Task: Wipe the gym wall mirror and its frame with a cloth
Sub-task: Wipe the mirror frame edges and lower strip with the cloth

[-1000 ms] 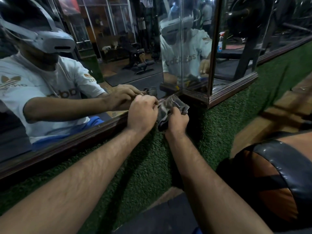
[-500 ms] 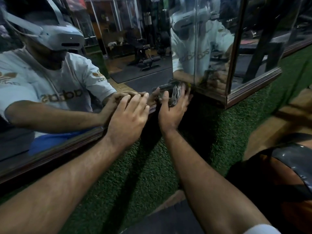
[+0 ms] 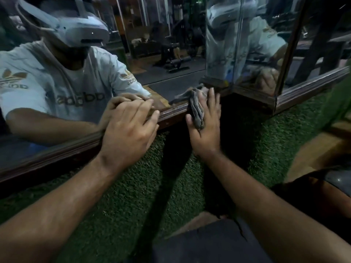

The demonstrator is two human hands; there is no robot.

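**Cloth pressed to the bottom corner of the mirror frame**

The wall mirror (image 3: pixel 171 54) fills the upper part of the view, its glass meeting a second mirrored panel (image 3: pixel 256 44) at an inside corner on the right. Along its lower edge runs the dark wooden frame (image 3: pixel 57 152), a moulded strip that slopes up from the left toward that corner. Below it the wall is covered in green artificial turf (image 3: pixel 133 186), and a dark padded bench seat (image 3: pixel 209 243) lies at the bottom of the view.

The left hand (image 3: pixel 129 128) rests palm-down on the frame rail, fingers straight and only slightly spread, their tips reaching the lower edge of the glass. It holds nothing; it looks like a brace, steadying the person who leans in low toward the corner.

The right hand (image 3: pixel 205 128) is flat against the frame just beside the corner, fingers extended and close together. The grey cloth (image 3: pixel 197 109) is trapped under its palm and fingers, with a bunched fold showing along the thumb side and a loose end trailing left onto the glass. A flat hand spreads pressure over the moulding, which probably suits rubbing along its grooves better than a pinch would.

The work appears to be at the frame's corner end; the long rail leftward likely remains to be done.
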